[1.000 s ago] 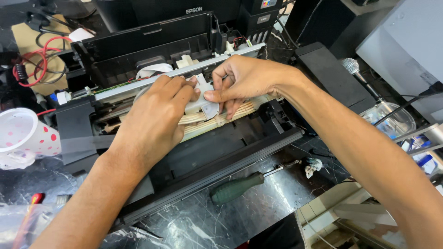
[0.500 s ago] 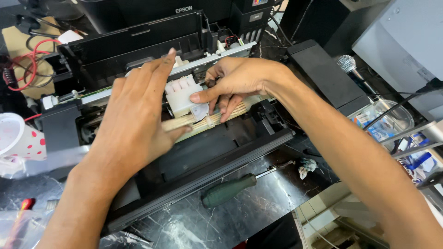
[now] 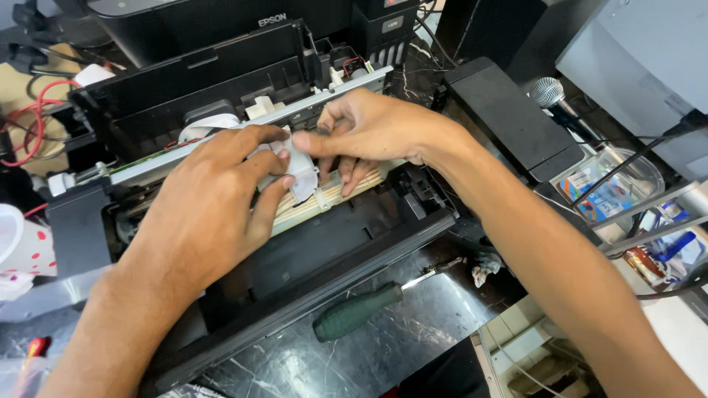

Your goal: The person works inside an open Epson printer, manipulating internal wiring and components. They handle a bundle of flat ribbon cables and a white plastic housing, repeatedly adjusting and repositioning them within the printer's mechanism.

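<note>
Both hands deep in the opened printer.
Left hand and right hand pinch a white rag together; casing off, screwdriver idle.

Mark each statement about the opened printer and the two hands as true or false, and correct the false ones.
1. Both hands are inside the printer. True: the left hand and right hand meet over its middle.
2. The screwdriver is in the right hand. False: it lies on the dark table in front of the printer.
3. The left hand touches a white part. True.
4. The screwdriver's handle is red. False: it is dark green.
5. A microphone stands to the right of the printer. True.
6. The dotted cup sits on the right. False: it is at the left edge.
</note>
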